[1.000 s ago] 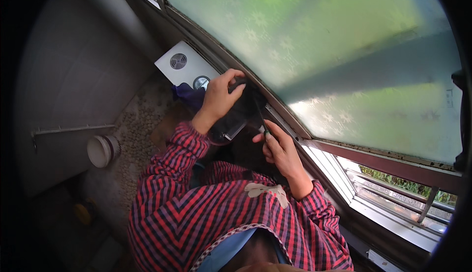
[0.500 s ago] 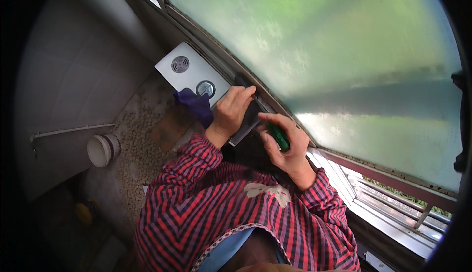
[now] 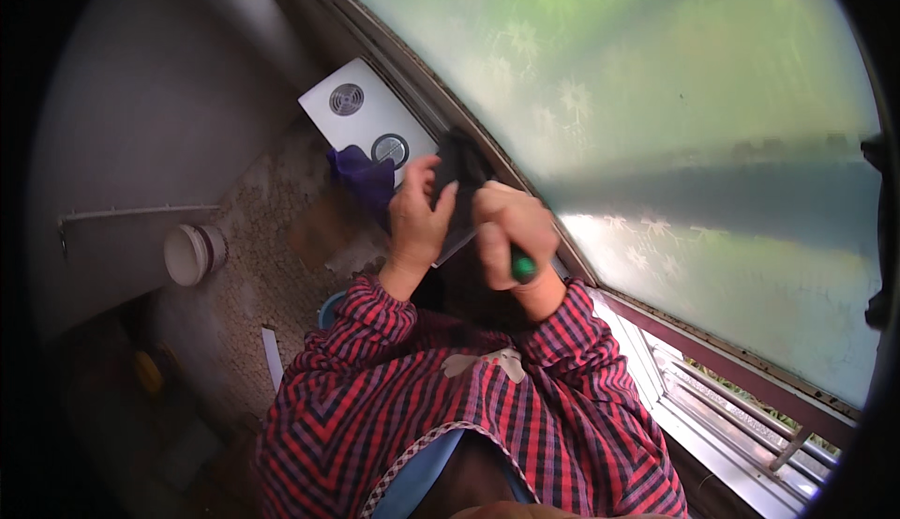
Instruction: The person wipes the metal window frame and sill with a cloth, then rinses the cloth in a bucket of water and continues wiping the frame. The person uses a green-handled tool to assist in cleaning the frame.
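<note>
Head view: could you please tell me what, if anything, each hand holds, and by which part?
The right hand grips a green-handled tool by its handle; the left hand appears to hold nothing.

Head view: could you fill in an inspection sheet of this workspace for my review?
Surface: white panel with two round fittings; pebble-patterned floor below.
Handled things: green handle, the rest hidden or blurred; dark item near the hands, outline unclear.
Clutter: purple cloth at the panel's edge; white bucket, white strip and a partly hidden blue container lower down.
Hands: left hand open, nothing seen in it; right hand closed around the handle, blurred.
Cables: nothing seen.
Surroundings: frosted window pane at right, metal bars beyond the gap below it.
</note>
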`<state>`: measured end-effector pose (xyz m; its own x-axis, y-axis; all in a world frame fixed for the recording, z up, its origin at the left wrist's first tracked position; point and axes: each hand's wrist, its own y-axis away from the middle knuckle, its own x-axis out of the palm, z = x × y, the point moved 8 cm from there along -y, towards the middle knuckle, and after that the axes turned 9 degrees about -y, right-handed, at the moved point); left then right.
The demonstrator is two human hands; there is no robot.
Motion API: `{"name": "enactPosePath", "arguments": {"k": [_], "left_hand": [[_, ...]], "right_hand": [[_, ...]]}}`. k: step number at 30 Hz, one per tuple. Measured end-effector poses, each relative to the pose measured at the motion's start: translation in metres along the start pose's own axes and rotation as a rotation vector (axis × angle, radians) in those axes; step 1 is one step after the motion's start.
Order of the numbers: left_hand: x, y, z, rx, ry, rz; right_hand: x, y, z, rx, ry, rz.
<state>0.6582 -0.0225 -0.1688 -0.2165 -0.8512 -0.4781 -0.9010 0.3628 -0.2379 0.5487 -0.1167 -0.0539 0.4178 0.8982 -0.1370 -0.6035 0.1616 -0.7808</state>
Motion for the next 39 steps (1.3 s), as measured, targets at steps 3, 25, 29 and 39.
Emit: {"name": "enactPosePath", "arguments": {"k": [3, 25, 29, 39], "left_hand": [[0.021, 0.028, -0.020, 0.182, 0.021, 0.085], [0.008, 0.031, -0.030, 0.097, 0.257, 0.088], [0.014, 0.039, -0.021, -0.004, 0.253, 0.151], [0.062, 0.111, -0.074, 0.218, 0.510, 0.807]], "right_hand": [[-0.020, 0.023, 0.023, -0.008, -0.097, 0.021], [-0.037, 0.040, 0.024, -0.131, -0.380, -0.173], [-0.047, 0.047, 0.015, 0.035, -0.388, -0.324], [-0.084, 0.053, 0.108, 0.501, -0.123, -0.102]]}}
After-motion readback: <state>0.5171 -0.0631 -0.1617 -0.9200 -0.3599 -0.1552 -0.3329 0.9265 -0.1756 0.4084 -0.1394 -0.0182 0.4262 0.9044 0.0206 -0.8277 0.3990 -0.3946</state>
